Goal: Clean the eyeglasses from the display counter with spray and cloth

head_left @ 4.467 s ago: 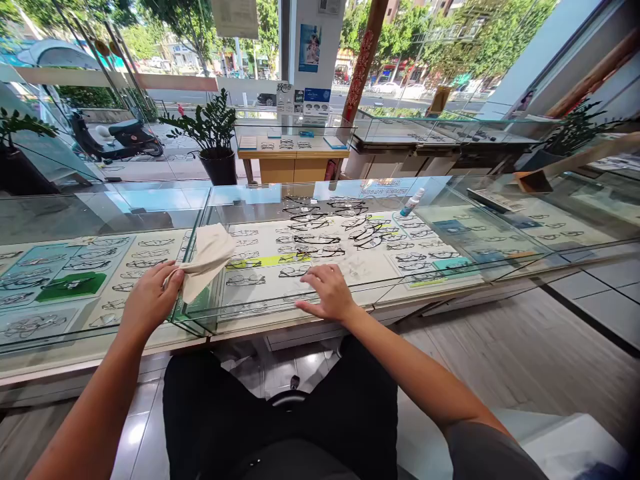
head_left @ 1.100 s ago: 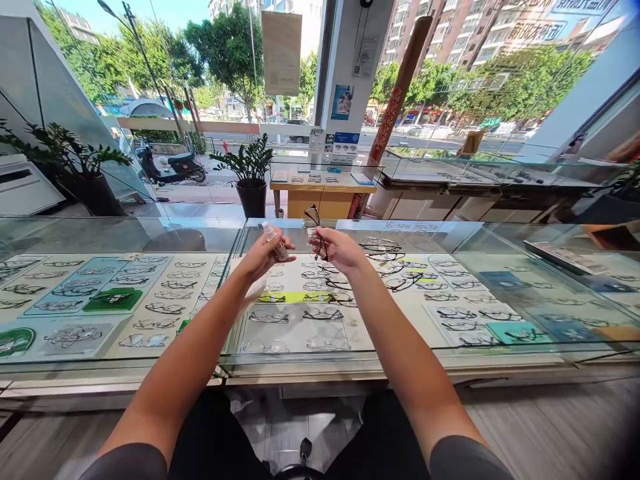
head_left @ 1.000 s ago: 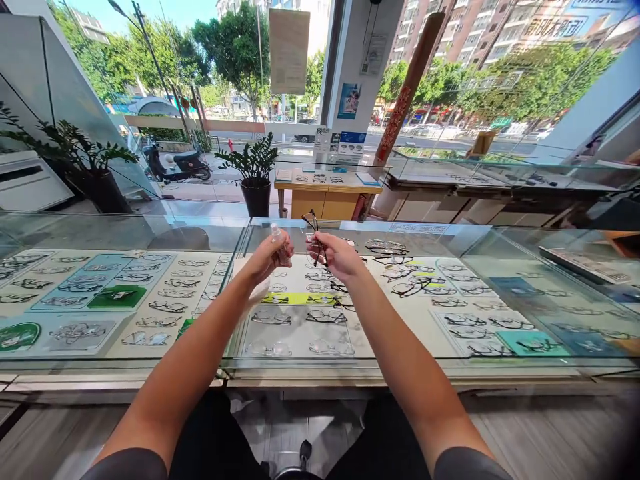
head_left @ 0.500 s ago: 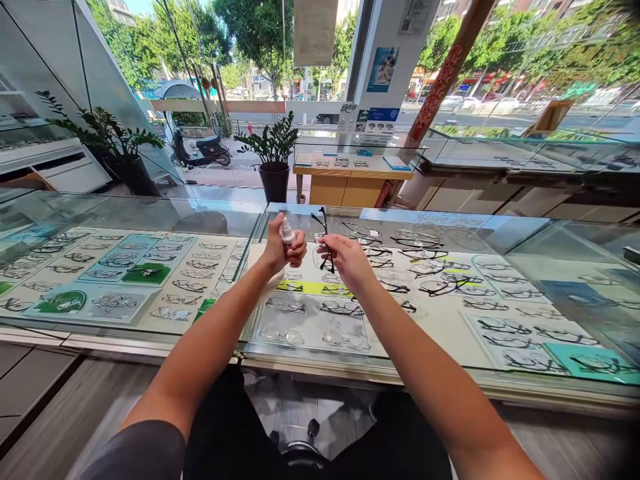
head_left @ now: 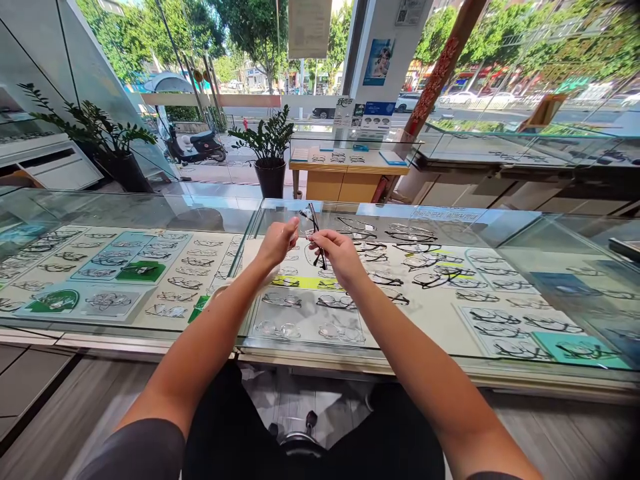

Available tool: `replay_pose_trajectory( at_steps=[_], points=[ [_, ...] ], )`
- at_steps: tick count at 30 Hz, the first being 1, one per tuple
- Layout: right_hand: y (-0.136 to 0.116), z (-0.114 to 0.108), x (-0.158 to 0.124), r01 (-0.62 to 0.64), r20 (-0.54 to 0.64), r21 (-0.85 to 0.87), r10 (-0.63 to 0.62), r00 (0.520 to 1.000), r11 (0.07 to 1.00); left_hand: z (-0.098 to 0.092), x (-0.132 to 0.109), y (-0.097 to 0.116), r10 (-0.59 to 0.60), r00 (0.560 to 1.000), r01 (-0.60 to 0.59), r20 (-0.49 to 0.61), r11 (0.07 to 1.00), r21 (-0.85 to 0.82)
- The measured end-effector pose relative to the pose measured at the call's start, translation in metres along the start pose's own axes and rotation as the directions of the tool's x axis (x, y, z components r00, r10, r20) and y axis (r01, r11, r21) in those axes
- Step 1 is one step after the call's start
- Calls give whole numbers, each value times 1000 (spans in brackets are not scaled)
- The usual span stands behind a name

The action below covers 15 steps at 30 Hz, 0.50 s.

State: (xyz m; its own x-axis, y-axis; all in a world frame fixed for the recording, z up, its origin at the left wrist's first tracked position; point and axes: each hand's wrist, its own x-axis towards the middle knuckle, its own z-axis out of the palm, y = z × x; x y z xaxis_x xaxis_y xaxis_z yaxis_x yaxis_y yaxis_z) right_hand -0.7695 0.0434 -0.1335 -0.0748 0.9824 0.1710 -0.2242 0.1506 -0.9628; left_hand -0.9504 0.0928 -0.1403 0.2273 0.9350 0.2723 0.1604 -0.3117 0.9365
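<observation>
My left hand (head_left: pixel 279 241) is closed in a fist above the glass counter, its thumb uppermost. The small white-topped spray bottle it gripped half a second ago is now mostly hidden behind the fingers. Just to its right, my right hand (head_left: pixel 337 252) pinches a pair of dark-framed eyeglasses (head_left: pixel 316 227) between thumb and fingers. The glasses are held on end, with the dark temples roughly upright and close to the left hand. A pale cloth or paper (head_left: pixel 253 252) lies behind the left wrist, partly covered by the arm.
Beneath both hands is a glass display case (head_left: pixel 430 327) with rows of eyeglasses inside. A second glass case (head_left: pixel 165 293) adjoins it on the left. Beyond stand a potted plant (head_left: pixel 270 177) and a wooden display table (head_left: pixel 350 175). A chair base (head_left: pixel 301 440) shows between my legs.
My left hand has turned and moved slightly left, so the bottle's white nozzle no longer shows. The right hand has shifted slightly left with the eyeglasses, which are tilted differently. The view has moved slightly.
</observation>
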Motion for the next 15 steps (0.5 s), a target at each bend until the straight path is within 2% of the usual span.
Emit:
replay_pose_trajectory(
  at_steps=[5, 8, 12, 15],
  points=[
    [-2, 0, 0, 8, 64, -29, -7, 998, 1000, 3, -3, 7, 24, 999, -26, -22, 995, -97],
    [0, -2, 2, 15, 41, -30, -14, 999, 999, 2, -3, 6, 56, 998, -56, 0, 996, -76],
    [2, -7, 7, -5, -52, 9, 5, 999, 1000, 3, -5, -3, 77, 985, -90, 155, 993, 79],
    [4, -11, 10, -16, -50, 50, 19, 999, 999, 6, -8, -8, 97, 964, -134, 247, 982, 136]
  ],
)
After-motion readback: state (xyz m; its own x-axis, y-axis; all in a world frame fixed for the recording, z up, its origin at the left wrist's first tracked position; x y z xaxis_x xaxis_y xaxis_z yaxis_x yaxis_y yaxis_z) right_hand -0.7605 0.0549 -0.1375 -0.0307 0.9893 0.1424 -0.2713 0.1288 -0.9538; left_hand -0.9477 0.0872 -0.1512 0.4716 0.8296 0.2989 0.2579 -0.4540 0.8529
